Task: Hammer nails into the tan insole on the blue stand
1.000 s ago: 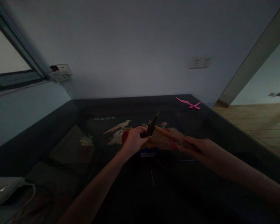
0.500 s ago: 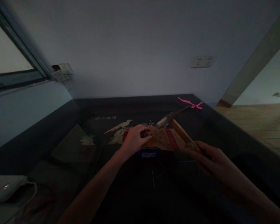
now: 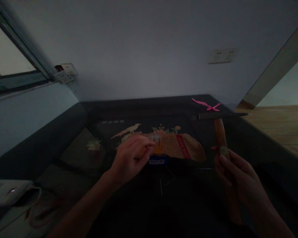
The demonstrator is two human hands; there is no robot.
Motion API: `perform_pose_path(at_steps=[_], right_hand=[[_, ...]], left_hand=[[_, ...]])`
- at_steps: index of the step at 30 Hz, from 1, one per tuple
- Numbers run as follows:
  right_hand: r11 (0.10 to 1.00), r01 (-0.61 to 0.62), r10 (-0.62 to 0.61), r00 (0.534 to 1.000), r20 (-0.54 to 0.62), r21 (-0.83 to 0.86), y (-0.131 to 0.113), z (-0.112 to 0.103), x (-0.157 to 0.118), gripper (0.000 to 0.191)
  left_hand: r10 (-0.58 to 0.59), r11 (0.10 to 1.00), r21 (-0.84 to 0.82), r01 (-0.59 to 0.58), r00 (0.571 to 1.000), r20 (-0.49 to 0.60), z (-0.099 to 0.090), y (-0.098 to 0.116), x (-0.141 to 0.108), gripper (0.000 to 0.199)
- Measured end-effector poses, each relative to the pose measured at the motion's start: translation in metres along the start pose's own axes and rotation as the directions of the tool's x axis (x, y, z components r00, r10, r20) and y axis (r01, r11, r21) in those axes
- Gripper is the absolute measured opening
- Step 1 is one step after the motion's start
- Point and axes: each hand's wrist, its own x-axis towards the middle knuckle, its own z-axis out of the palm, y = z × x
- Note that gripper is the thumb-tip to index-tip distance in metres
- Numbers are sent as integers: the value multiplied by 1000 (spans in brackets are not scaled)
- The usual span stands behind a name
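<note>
In my right hand (image 3: 234, 172) is a hammer (image 3: 220, 130), its wooden handle gripped with the fingers wrapped round. The dark metal head lies sideways at the top, blunt at the left and tapering to a point at the right. An insole-shaped tan piece (image 3: 170, 143) with dark dots and a red band lies across a blue box (image 3: 159, 161). My left hand (image 3: 132, 155) is closed, thumb against curled fingers, over the insole's left end; what it pinches, if anything, is hidden. A small pale, unclear thing (image 3: 156, 138) shows beside its fingertips.
Thin pale sticks or wires (image 3: 161, 187) lie on the dark table (image 3: 188, 205). A pink ribbon (image 3: 210, 106) rests near the far right corner. A white device (image 3: 10, 191) with a cable sits at the left edge. Wall sockets (image 3: 222, 55) are behind.
My right hand has moved right, away from the insole, and the hammer has turned more upright. My left hand has drawn slightly left and towards me, its fingers more curled.
</note>
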Motion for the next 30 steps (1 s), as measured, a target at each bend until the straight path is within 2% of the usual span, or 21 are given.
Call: perform_pose_path(at_steps=[1, 2, 3, 4, 5, 6, 10, 13, 19, 25, 30], right_hand=[[1000, -5, 5, 1000, -9, 3, 0, 0, 0, 30], [1000, -9, 9, 1000, -18, 4, 0, 1, 0, 30], [1000, -13, 13, 1000, -26, 3, 0, 2, 0, 30], [1000, -19, 19, 999, -32, 2, 0, 3, 0, 30], [1000, -26, 26, 999, -33, 2, 1, 4, 0, 31], [999, -32, 33, 999, -31, 6, 2, 5, 1, 31], [998, -52, 54, 998, -30, 39, 5, 5, 2, 33], [998, -65, 66, 997, -32, 23, 6, 5, 3, 34], [997, -60, 59, 998, -23, -41, 5, 5, 2, 35], [995, -79, 79, 997, -7, -61, 8, 1, 3, 41], [997, -65, 64, 998, -15, -51, 9, 2, 4, 43]], left_hand=[[60, 998, -8, -60, 986, 158, 4, 5, -8, 19], [112, 994, -26, -110, 940, 321, 9, 8, -16, 20], [139, 990, -38, -138, 874, 466, 15, 9, -24, 21], [133, 990, -33, -140, 808, 574, 22, 8, -31, 21], [91, 993, -4, -115, 763, 640, 30, 5, -36, 21], [22, 997, 43, -69, 736, 677, 37, 2, -41, 22], [-294, 953, 254, 163, 687, 665, 59, -5, -51, 17], [-426, 899, 377, 224, 650, 629, 68, 1, -51, 23], [-448, 881, 439, 175, 607, 657, 68, 12, -46, 20], [-518, 841, 522, 146, 500, 694, 58, 17, -38, 21], [-501, 837, 540, 88, 520, 692, 63, 18, -42, 27]])
